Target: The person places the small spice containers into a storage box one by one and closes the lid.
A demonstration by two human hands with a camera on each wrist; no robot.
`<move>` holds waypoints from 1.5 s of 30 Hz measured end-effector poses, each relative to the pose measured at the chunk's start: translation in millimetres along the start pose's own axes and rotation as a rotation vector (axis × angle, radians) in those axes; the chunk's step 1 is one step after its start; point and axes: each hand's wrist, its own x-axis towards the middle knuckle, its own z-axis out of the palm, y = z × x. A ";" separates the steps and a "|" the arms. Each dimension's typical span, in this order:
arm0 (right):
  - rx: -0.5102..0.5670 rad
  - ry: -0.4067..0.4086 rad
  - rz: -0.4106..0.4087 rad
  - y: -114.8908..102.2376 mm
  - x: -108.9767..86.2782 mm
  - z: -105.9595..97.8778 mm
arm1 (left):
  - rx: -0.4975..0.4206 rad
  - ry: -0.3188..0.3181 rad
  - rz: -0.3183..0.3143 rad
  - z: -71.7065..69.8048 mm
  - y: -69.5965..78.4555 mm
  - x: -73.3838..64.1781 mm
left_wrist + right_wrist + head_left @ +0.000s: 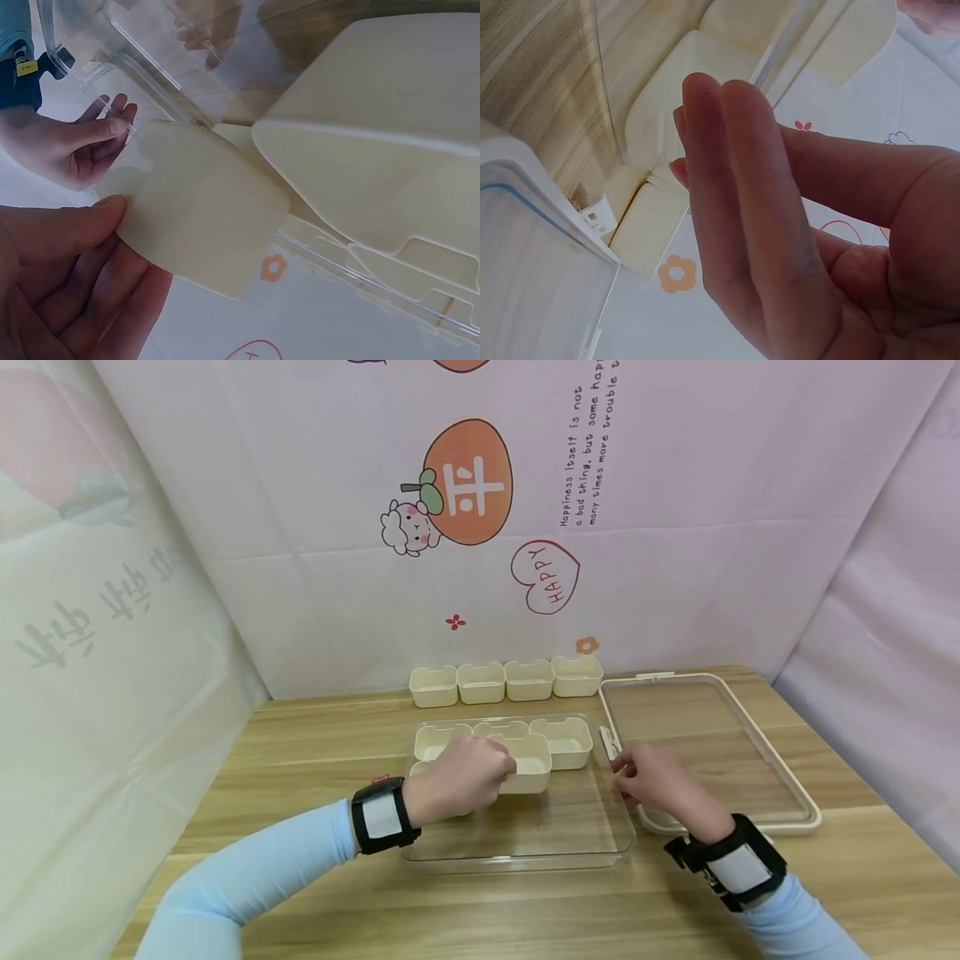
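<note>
My left hand (467,774) holds a small cream plastic bin (528,766) by its side, thumb and fingers pinching the wall in the left wrist view. The bin hangs upright over a clear plastic box (517,858). Three similar bins, among them the right-hand one (564,745), stand along the box's far side. Another bin, mostly hidden under my left hand, sits at the left. My right hand (651,779) pinches the box's right rim, with the fingers (742,195) along the outside of the wall.
Several more cream bins (482,684) stand in a row behind the box, near the printed cloth (330,602). A clear lid with a white frame (776,768) lies on the wooden table (322,893) to the right, close beside the box and my right hand.
</note>
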 end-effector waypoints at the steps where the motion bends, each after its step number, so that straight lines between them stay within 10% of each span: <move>1: 0.001 0.000 0.001 -0.1 0.0 -0.1 | 0.003 -0.005 0.000 0.8 0.3 0.2; 45: -0.015 -0.006 -0.001 -3.1 -0.9 -2.4 | 0.008 -0.221 -0.017 24.2 6.5 5.8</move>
